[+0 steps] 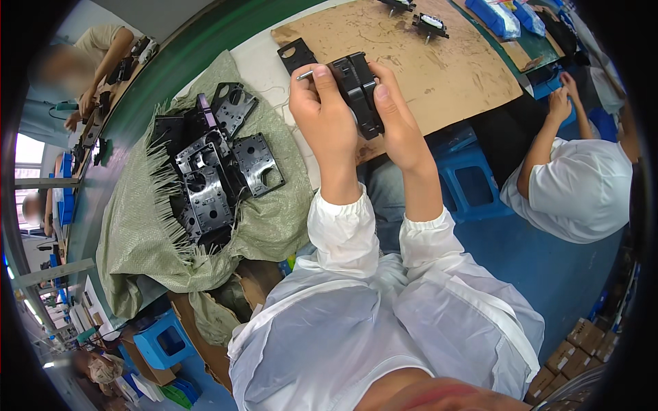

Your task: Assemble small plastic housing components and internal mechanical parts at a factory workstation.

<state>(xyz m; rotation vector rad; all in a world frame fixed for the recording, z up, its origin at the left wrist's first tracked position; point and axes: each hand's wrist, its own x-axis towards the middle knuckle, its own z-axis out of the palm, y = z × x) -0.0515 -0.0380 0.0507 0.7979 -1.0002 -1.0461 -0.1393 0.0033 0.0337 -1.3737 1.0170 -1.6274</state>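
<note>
Over the near edge of the cardboard sheet, my two hands hold a black plastic housing (358, 89) between them. My left hand (323, 113) is closed on its left side, thumb on top. A thin metal rod (305, 75) sticks out to the left by that thumb; whether it belongs to the housing I cannot tell. My right hand (399, 123) grips the right side, its thumb lying along the edge. The undersides of the fingers are hidden. Just beyond my left hand lies a flat black plastic frame (295, 55) with a round opening.
At left, a woven green sack (267, 222) bears several black plastic frames (208, 185). The cardboard sheet (459, 89) carries small black-and-white assemblies (430, 26) at its far side. Right of me are a blue stool (469, 185) and a white-clad person (576, 185). Another person works at left.
</note>
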